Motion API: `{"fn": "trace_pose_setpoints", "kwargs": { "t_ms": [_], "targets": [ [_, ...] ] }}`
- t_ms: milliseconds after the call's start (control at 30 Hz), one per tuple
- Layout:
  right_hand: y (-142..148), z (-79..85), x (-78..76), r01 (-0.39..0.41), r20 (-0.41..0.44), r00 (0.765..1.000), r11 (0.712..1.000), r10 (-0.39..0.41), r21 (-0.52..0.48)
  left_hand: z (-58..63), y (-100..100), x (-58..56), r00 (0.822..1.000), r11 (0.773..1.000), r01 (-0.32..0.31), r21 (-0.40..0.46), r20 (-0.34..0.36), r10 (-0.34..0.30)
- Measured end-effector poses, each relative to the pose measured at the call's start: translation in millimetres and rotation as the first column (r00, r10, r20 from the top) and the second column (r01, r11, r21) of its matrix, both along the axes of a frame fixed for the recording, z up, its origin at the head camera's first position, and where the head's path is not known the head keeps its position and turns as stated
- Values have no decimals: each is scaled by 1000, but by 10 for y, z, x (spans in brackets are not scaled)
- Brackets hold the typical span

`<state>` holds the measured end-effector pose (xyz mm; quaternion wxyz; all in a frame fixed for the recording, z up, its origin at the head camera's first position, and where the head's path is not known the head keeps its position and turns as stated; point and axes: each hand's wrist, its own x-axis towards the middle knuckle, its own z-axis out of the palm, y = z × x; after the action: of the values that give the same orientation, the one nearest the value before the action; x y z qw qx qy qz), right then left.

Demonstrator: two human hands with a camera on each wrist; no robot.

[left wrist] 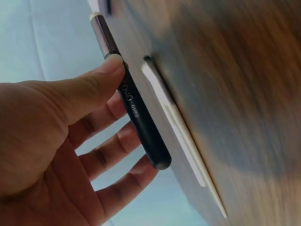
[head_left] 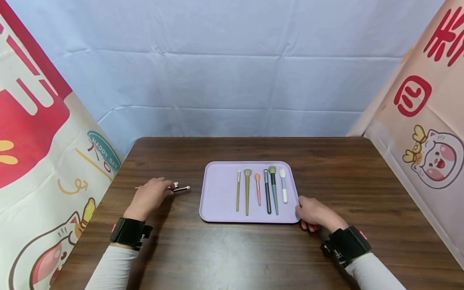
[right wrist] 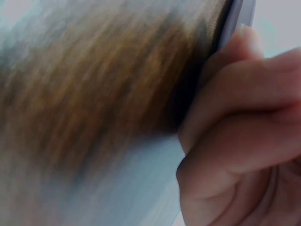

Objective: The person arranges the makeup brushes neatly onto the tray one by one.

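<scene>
My left hand (head_left: pixel 154 195) pinches a short black makeup brush (left wrist: pixel 136 108) between thumb and fingers, its pale tip pointing toward the tray in the head view. White lettering shows on its handle. Below it on the table lies a slim light-handled brush (left wrist: pixel 188 136), with a pale one alongside; the hand mostly hides these in the head view. My right hand (head_left: pixel 313 213) grips the lilac tray (head_left: pixel 217 193) at its front right corner, fingers curled at the rim. On the tray several makeup brushes lie side by side, among them a green one (head_left: pixel 274 191) and a pink one (head_left: pixel 258 189).
The brown wooden table (head_left: pixel 235 253) extends around the tray on all sides. A pale blue cloth (head_left: pixel 224 80) hangs behind it, and printed cloths (head_left: pixel 409 153) hang at the left and right. The tray's raised rim borders the brushes.
</scene>
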<state>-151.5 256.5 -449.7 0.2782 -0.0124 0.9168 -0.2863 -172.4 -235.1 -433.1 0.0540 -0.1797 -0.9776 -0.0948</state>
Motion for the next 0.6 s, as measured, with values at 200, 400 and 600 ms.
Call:
{"fn": "trace_pose_setpoints", "kwargs": {
  "t_ms": [200, 400, 600],
  "targets": [
    [-9, -25, 30, 14, 20, 1000, 1000, -14, -9, -1, 161, -11, 999, 999, 32, 22, -34, -31],
    [-6, -3, 14, 7, 15, 1000, 1000, -7, -4, 45, 321, -54, 1000, 998, 20, 65, -21, -18],
    [-9, 15, 9, 2, 1, 1000, 1000, -2, -8, 89, 417, -89, 1000, 998, -16, 65, 8, 15]
  ]
}}
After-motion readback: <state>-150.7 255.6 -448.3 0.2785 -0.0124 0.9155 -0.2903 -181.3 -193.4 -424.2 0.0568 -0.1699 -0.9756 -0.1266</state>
